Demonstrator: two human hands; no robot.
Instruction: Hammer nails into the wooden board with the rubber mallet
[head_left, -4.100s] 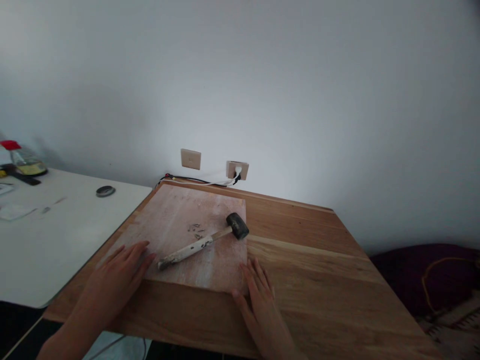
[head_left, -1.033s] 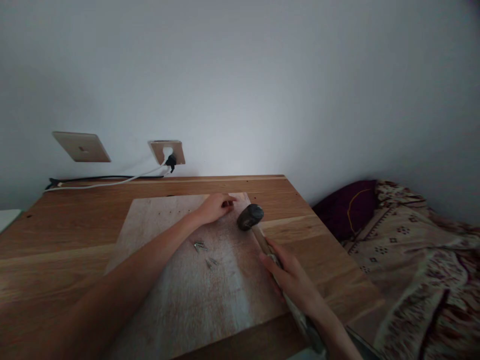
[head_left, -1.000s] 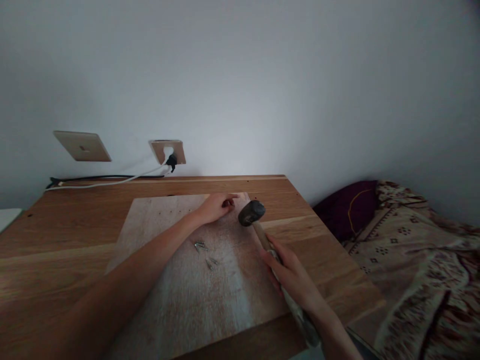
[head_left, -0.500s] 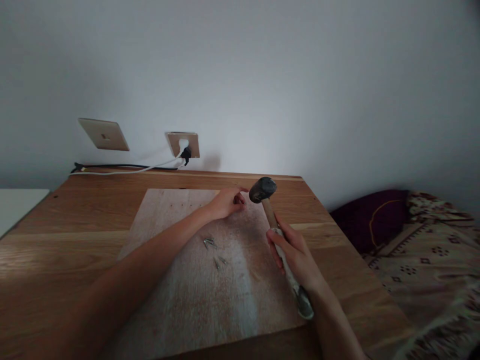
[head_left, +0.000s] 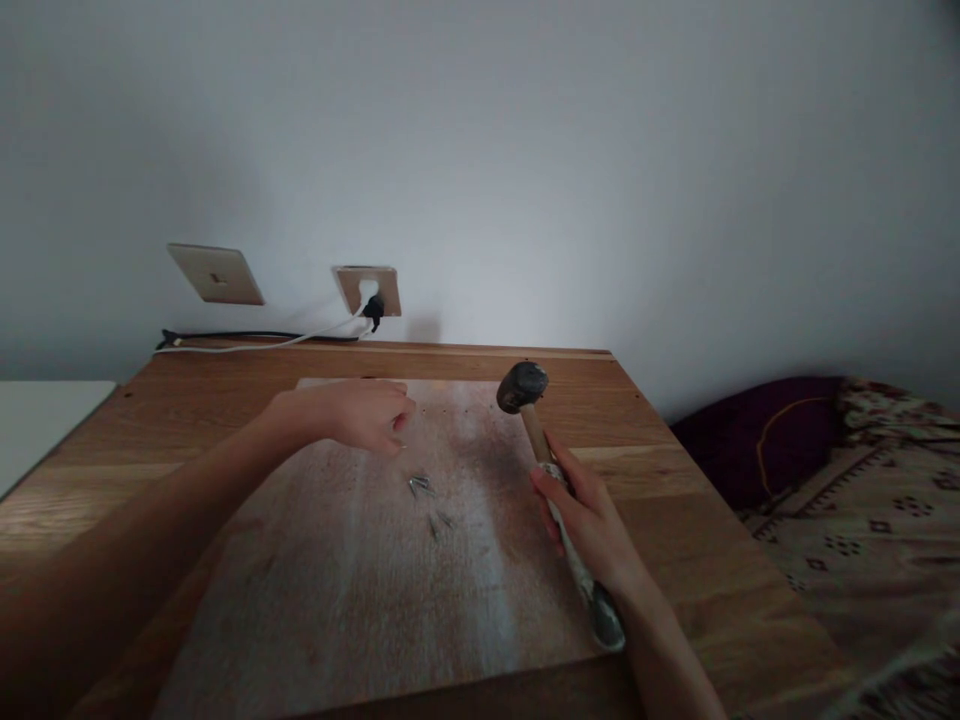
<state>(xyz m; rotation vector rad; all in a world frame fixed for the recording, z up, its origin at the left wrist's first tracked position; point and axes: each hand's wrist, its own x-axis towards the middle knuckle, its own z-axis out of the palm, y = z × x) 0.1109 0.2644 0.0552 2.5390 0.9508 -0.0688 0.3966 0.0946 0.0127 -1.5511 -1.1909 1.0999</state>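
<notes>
My right hand (head_left: 581, 505) is wrapped round the handle of a hammer (head_left: 568, 540), whose dark, blunt head (head_left: 523, 387) is raised over the far right part of a thin wooden board (head_left: 360, 620). Over the board's far left part is my left hand (head_left: 371, 415), its fingers bent and apart, with nothing visible in them. Just nearer than its fingertips, a few loose nails (head_left: 421, 485) lie in a small group, with more nails (head_left: 439, 525) below them. Small dark marks or nail tops (head_left: 444, 410) run in a row along the board's far side.
The board lies on a wooden table (head_left: 660, 560) against a white wall (head_left: 562, 200). Cables (head_left: 277, 343) run along the table's back edge to a socket (head_left: 390, 290). At the right are a purple cushion (head_left: 727, 450) and patterned cloth (head_left: 862, 520). A white surface (head_left: 49, 420) stands at the left.
My left hand has moved left and slightly nearer from beside the hammer head, uncovering the row of marks. The hammer stays in my right hand, almost where it was.
</notes>
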